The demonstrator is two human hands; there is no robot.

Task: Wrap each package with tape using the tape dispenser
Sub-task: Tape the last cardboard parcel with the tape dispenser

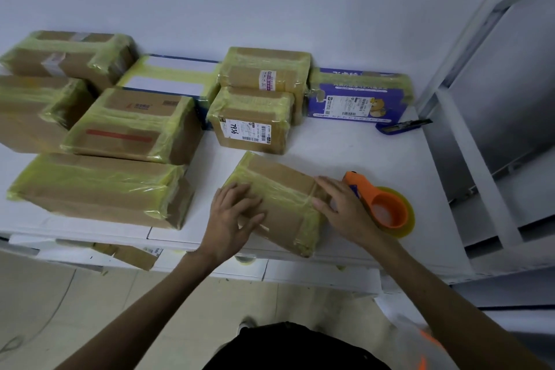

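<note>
A small brown cardboard package [282, 201] banded with yellowish tape lies near the front edge of the white table [345, 153]. My left hand [232, 218] rests flat on its left side, fingers spread. My right hand [342, 207] presses its right end with straight fingers. The orange tape dispenser [383, 204], with a roll of yellow tape, lies on the table just right of my right hand, free of both hands.
Several taped cardboard boxes [132, 126] fill the table's left and back, with a purple box [357, 99] at the back right. A blue utility knife [402, 126] lies by it. A grey metal rack [486, 105] stands at the right. A brown package [129, 255] sits below the table edge.
</note>
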